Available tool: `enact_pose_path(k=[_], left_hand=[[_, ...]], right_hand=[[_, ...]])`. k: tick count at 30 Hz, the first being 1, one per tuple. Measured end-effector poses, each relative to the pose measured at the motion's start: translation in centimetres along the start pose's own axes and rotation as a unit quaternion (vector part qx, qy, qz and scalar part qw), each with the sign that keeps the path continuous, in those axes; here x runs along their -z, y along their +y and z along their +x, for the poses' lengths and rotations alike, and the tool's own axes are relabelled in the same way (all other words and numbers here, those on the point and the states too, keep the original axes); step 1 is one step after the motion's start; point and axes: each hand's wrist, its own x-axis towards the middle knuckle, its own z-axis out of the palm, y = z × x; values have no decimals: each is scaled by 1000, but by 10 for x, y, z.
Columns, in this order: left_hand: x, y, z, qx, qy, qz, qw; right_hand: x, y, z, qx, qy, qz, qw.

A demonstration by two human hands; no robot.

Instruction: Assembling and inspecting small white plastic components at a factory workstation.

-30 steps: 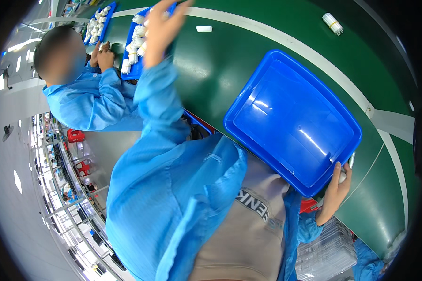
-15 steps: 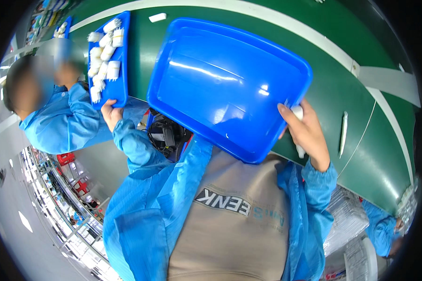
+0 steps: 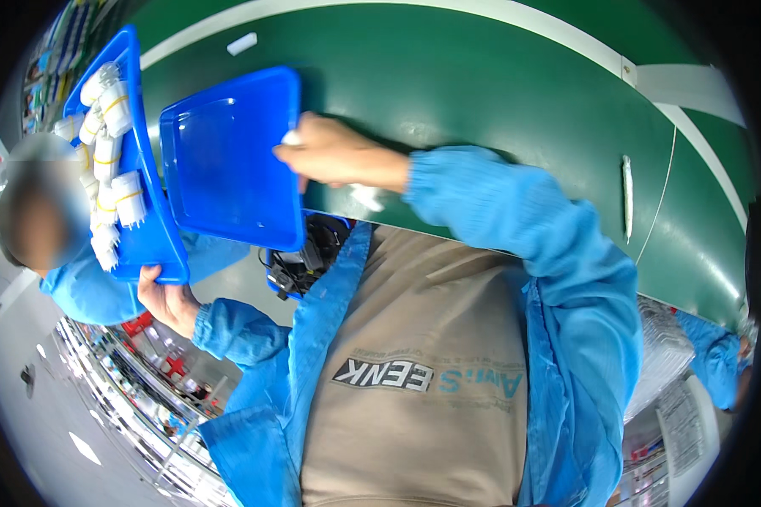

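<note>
At the left, my left hand grips the near end of a blue tray, thumb on its rim. The tray is tilted and carries several white bundles bound with yellowish bands. Beside it stands a second blue tray, its inside bare and tipped up. My right hand reaches across to the left and is closed on this second tray's right rim. A small white piece shows at the fingers; its kind is hidden. Motion blurs the right hand.
On the green table lie a small white block at the far side and a thin white stick at the right. Black cables fill a bin below the table edge. A co-worker is at the left.
My right hand has swung the bare tray from the middle to the left, beside the loaded one. My left hand's tray has moved nearer and left and is tilted more.
</note>
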Motion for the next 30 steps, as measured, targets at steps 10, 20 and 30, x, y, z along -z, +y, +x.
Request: enact_pose_path(k=[10, 20, 30], left_hand=[[-107, -114, -30, 152, -119, -9, 981], [-198, -222, -28, 280, -193, 262, 903], [-283, -293, -22, -80, -407, 351, 840]], right_hand=[[39, 6, -88, 98, 196, 384, 897], [98, 51, -289, 129, 529, 255, 799], [69, 56, -288, -5, 668, 109, 736]])
